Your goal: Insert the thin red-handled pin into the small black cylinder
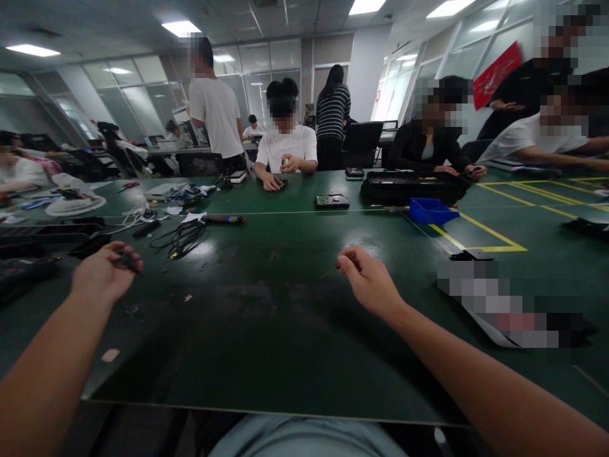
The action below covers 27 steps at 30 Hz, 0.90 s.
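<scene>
My left hand [101, 274] is raised over the left side of the green table [266, 343], its fingers closed around a small dark piece [127, 261] whose kind I cannot make out. To the right of the middle, my right hand [370, 279] pinches a thin screwdriver [329, 272]. Its slim metal shaft points left and down, and a bit of red shows at the fingers; most of the handle is hidden in the hand. Beyond the hands, a black cable bundle [178, 240] lies beside a pen-shaped tool [223, 219] with a red tip.
A hard drive [332, 201] and a blue tray [432, 211] lie farther back. Dark parts [28, 266] crowd the left edge. At right rests a partly blurred pale item [495, 311]. Across the table a person [285, 149] handles small parts; other people sit and stand around.
</scene>
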### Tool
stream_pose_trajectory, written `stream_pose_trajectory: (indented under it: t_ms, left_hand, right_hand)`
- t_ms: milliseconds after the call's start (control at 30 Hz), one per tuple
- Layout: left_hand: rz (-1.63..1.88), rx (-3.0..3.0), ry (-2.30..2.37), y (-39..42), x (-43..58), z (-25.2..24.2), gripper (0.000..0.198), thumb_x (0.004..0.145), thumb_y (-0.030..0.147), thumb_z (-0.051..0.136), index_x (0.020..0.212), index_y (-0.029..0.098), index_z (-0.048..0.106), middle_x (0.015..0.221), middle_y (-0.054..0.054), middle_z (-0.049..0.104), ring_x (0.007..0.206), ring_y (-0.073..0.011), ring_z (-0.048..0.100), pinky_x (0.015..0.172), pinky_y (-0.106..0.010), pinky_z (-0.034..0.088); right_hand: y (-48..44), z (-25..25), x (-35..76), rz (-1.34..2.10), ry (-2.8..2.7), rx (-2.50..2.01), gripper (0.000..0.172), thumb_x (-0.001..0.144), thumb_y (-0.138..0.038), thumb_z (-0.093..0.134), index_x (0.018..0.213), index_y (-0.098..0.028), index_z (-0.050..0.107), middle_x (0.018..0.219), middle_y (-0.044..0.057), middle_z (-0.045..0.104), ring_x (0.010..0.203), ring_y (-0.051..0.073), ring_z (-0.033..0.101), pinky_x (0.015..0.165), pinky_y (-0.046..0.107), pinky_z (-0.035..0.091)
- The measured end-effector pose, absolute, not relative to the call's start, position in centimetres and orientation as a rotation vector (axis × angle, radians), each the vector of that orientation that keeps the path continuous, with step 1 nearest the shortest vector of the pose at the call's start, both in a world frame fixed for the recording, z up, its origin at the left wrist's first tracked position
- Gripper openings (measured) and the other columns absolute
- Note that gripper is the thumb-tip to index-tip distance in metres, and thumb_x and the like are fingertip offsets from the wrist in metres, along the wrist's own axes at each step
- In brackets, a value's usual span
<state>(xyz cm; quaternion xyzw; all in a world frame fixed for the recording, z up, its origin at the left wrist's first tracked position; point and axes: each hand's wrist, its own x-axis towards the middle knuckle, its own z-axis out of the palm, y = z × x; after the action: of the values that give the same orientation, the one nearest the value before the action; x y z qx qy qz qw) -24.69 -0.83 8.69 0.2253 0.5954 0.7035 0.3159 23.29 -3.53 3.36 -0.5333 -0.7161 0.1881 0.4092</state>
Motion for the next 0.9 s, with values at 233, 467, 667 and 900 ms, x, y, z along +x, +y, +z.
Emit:
stream_pose_trajectory:
  t_ms: [233,467,667,900]
  left_hand:
    - [1.449,0.790,1.124,0.3,-12.1,8.1,0.025,0.057,0.000,0.042,0.075,0.014,0.050,0.066,-0.003,0.048,0.062,-0.0149,0.048,0.062,-0.026,0.044]
    - [1.126,0.979,0.892,-0.8,-1.8,6.0,0.016,0.066,0.010,0.050,0.080,0.015,0.057,0.076,-0.004,0.053,0.068,-0.0149,0.052,0.066,-0.027,0.045]
    - [0.932,1.667,1.084,-2.3,3.2,3.4,0.048,0.064,-0.003,0.056,0.107,0.018,0.057,0.102,-0.004,0.061,0.092,-0.0167,0.057,0.084,-0.029,0.045]
    - [0.782,2.076,1.106,-1.8,2.5,1.2,0.029,0.081,0.004,0.059,0.104,0.020,0.065,0.109,-0.005,0.066,0.102,-0.0207,0.060,0.094,-0.035,0.048]
  right_hand:
    - [-3.6,3.4,23.4,0.488,-1.804,-1.330,0.023,0.099,-0.039,0.046,0.099,-0.021,0.062,0.084,0.005,0.071,0.078,0.021,0.067,0.069,0.034,0.048]
    - [-3.8,3.7,23.4,0.481,-1.806,-1.353,0.025,0.099,-0.040,0.047,0.099,-0.022,0.064,0.081,0.003,0.071,0.075,0.021,0.067,0.066,0.032,0.046]
    - [-3.9,4.0,23.3,0.435,-1.809,-1.371,0.025,0.098,-0.042,0.048,0.095,-0.023,0.064,0.072,0.001,0.069,0.067,0.019,0.065,0.061,0.030,0.044]
    - [-4.3,4.4,23.1,0.365,-1.836,-1.375,0.031,0.096,-0.044,0.051,0.079,-0.022,0.063,0.066,0.000,0.065,0.059,0.016,0.059,0.056,0.029,0.039]
